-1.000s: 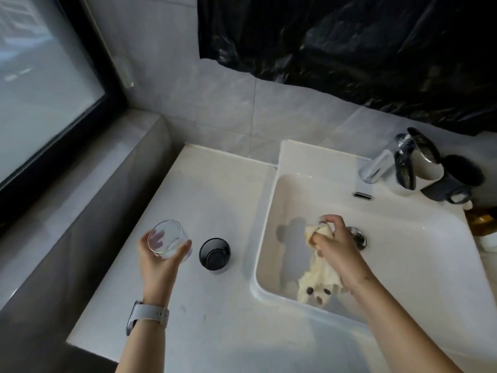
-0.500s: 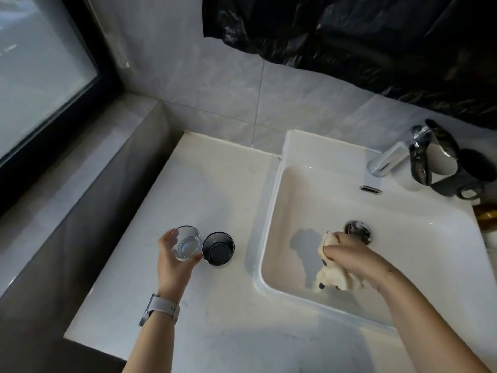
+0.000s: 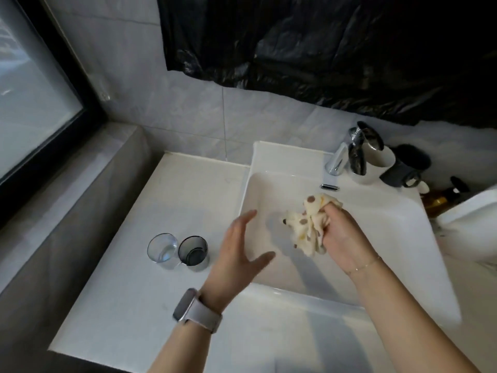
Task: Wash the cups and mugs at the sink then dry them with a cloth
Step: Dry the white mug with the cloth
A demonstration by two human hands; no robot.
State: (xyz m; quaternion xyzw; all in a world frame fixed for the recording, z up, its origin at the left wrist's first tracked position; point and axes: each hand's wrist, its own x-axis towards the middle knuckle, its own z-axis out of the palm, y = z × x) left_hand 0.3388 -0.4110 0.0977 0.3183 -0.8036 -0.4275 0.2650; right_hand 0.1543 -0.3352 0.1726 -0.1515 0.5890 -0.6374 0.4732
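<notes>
Cups: two glasses stood touching, lower left. Right hand clutched cloth over sink; left hand spread, empty.

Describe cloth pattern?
Cream cloth with brown dots, some yellow; head view, right hand holding it.

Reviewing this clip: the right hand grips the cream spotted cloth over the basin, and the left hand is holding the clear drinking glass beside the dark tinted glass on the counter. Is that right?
Not quite. The head view shows the left hand open and holding nothing, at the white sink basin's edge. The clear drinking glass stands on the counter beside the dark tinted glass. The right hand does grip the cream spotted cloth over the basin.
</notes>
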